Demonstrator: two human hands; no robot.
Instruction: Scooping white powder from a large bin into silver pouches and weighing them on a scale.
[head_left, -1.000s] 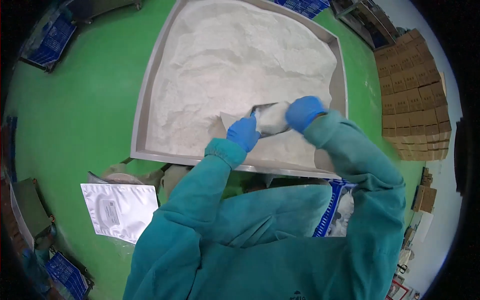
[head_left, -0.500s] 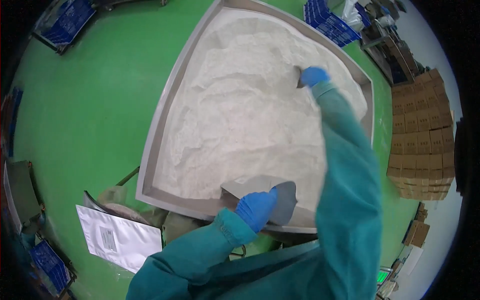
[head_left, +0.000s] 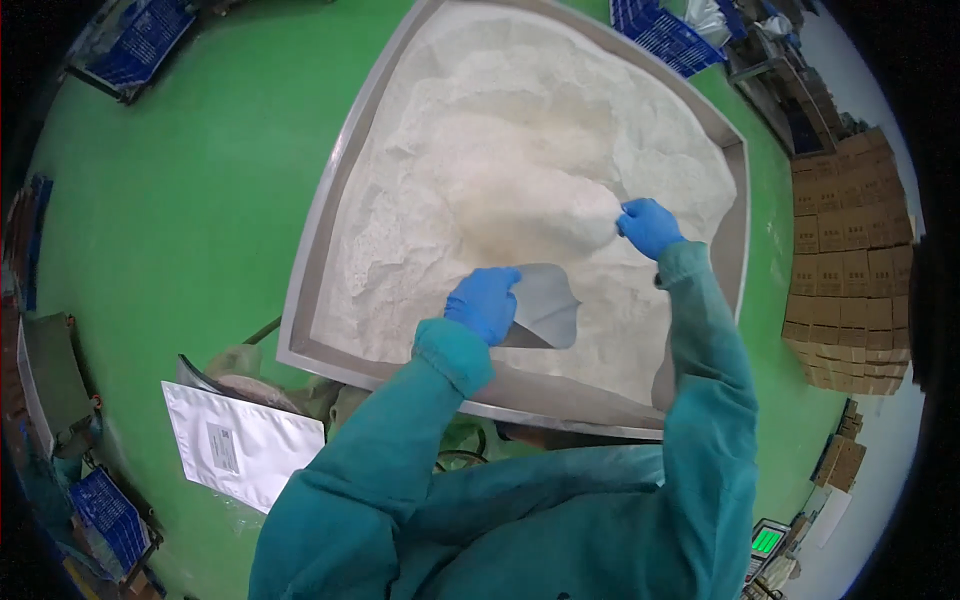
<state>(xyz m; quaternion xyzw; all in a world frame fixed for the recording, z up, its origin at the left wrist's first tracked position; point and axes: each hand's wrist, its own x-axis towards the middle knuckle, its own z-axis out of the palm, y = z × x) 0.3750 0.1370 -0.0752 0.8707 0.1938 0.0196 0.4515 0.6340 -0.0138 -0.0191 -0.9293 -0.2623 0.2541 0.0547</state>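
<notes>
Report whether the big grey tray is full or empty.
The grey tray is partly filled: white powder covers most of it, with a bare strip along its near side.

This is a production workshop. Stacked brown cardboard cartons [head_left: 852, 270], a wide grey tray [head_left: 550, 392] of white powder [head_left: 480, 120] and smooth green floor [head_left: 200, 200] show it.

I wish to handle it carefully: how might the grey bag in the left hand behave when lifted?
The grey bag is probably floppy, as its sheet bends and creases beside the left hand. It is likely light: its wall looks thin. Its smooth surface may be slippery.
</notes>
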